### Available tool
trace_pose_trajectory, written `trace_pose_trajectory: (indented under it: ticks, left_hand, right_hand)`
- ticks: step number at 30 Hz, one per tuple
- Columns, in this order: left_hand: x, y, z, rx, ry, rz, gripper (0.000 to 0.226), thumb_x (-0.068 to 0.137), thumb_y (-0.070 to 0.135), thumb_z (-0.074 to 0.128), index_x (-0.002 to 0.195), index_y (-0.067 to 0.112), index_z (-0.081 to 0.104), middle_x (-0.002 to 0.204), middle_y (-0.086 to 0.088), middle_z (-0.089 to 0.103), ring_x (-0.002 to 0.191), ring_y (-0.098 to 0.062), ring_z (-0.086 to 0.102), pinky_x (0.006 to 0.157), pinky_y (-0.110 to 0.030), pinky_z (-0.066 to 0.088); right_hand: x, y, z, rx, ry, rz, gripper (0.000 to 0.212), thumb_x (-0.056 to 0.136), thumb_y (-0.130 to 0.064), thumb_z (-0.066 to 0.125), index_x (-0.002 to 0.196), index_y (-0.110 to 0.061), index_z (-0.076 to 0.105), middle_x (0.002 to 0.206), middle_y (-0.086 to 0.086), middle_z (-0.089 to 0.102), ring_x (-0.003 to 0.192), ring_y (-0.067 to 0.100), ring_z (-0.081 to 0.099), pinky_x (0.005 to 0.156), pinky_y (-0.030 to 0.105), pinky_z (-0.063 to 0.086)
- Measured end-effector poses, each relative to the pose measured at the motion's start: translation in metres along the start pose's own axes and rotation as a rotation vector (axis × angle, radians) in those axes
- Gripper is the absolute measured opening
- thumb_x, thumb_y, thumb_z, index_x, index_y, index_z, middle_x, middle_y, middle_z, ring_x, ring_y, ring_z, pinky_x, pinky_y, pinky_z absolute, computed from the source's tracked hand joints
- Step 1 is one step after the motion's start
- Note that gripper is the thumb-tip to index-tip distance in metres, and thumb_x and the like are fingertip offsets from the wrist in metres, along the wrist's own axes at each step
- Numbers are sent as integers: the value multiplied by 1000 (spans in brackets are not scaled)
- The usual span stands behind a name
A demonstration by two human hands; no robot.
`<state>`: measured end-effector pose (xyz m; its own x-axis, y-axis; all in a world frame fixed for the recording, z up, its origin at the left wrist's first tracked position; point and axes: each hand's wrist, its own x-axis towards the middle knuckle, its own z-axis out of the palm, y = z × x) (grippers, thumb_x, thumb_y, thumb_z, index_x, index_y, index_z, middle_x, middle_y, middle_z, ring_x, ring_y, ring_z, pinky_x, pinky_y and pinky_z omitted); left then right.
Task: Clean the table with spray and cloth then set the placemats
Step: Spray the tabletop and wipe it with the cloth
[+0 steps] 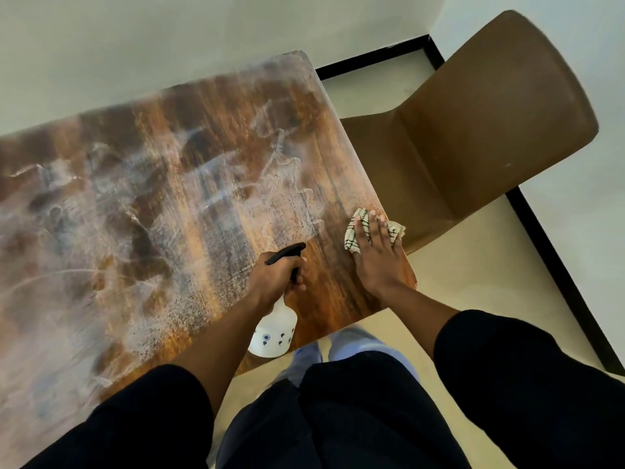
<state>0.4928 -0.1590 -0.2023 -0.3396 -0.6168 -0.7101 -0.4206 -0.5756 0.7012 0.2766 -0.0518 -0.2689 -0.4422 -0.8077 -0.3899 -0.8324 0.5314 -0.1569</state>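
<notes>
Left hand point(275, 277) at lower centre of the frame, clenched around the black trigger head of a white spray bottle point(273, 333). Right hand point(373, 248) just right of it, fingers flat, pressing a checked cloth point(353, 236) onto the wet, streaked wooden surface point(152, 198) near its right edge. Brown chair point(473, 130) at upper right.

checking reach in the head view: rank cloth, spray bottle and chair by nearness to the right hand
1. cloth, under the right hand at the table's right edge
2. spray bottle, to its left, held by the left hand
3. chair, beyond the table edge
</notes>
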Motion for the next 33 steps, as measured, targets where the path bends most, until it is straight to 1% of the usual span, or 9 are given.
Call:
trace_pose_trajectory:
  ticks: [2, 4, 10, 14, 18, 22, 26, 29, 33]
  left_hand:
    - [3, 4, 5, -3, 38, -23, 27, 94, 13, 69, 93, -14, 72, 70, -20, 67, 65, -36, 73, 46, -33, 47]
    - [10, 11, 11, -17, 73, -31, 25, 95, 10, 66, 87, -14, 70, 69, -21, 66, 65, -37, 74, 42, -28, 42]
    - [31, 36, 28, -94, 116, -28, 22, 92, 5, 65, 88, -17, 69, 68, -21, 64, 62, -38, 70, 43, -30, 41]
    - [49, 52, 33, -149, 162, -53, 16, 96, 7, 66, 88, -5, 74, 69, -21, 65, 62, -38, 70, 41, -28, 40]
    - [64, 61, 38, -173, 195, -90, 22, 95, 10, 67, 93, -12, 72, 68, -21, 63, 54, -33, 67, 51, -35, 42]
    - [70, 66, 43, -229, 255, -94, 13, 92, 9, 69, 87, 0, 75, 62, -16, 62, 53, -31, 63, 53, -36, 43]
    - [76, 65, 46, -345, 357, -97, 19, 91, 9, 69, 101, -7, 75, 63, -13, 63, 56, -33, 64, 54, -38, 49]
    - [79, 70, 47, -360, 343, -91, 20, 92, 8, 68, 100, -9, 75, 65, -15, 64, 58, -34, 66, 63, -43, 56]
    - [84, 77, 48, -284, 299, -82, 17, 91, 8, 67, 94, -6, 75, 66, -17, 63, 63, -39, 69, 44, -30, 46]
  right_hand:
    - [3, 2, 2, -17, 4, -14, 74, 108, -39, 36, 164, -29, -12, 171, 2, -21, 157, 25, -21, 125, 53, 2]
    - [3, 5, 3, -37, -7, -45, 74, 108, -40, 35, 164, -30, -12, 171, 2, -20, 157, 25, -21, 125, 54, 2]
    - [68, 25, -29, -87, -67, -262, 72, 109, -44, 32, 163, -31, -13, 171, 2, -22, 156, 25, -23, 126, 58, -1]
    - [137, 10, -57, -99, -87, -321, 73, 108, -44, 32, 163, -30, -13, 170, 1, -25, 156, 24, -23, 126, 59, -1]
    - [179, -8, -70, -110, -91, -346, 72, 109, -45, 30, 163, -28, -14, 169, 2, -28, 156, 26, -25, 124, 61, -2]
    - [165, 0, -63, -92, -66, -389, 71, 109, -43, 31, 164, -27, -12, 170, 2, -25, 156, 25, -23, 126, 61, 2]
    - [115, 29, -49, -73, -63, -413, 72, 106, -47, 26, 164, -29, -13, 170, 0, -24, 156, 24, -23, 126, 59, 3]
    - [76, 50, -31, -74, -40, -427, 75, 105, -50, 32, 164, -31, -12, 172, 0, -19, 157, 24, -20, 126, 59, 6]
    - [77, 53, -28, -66, -39, -434, 74, 105, -49, 34, 164, -32, -7, 173, -1, -14, 158, 23, -16, 126, 59, 7]
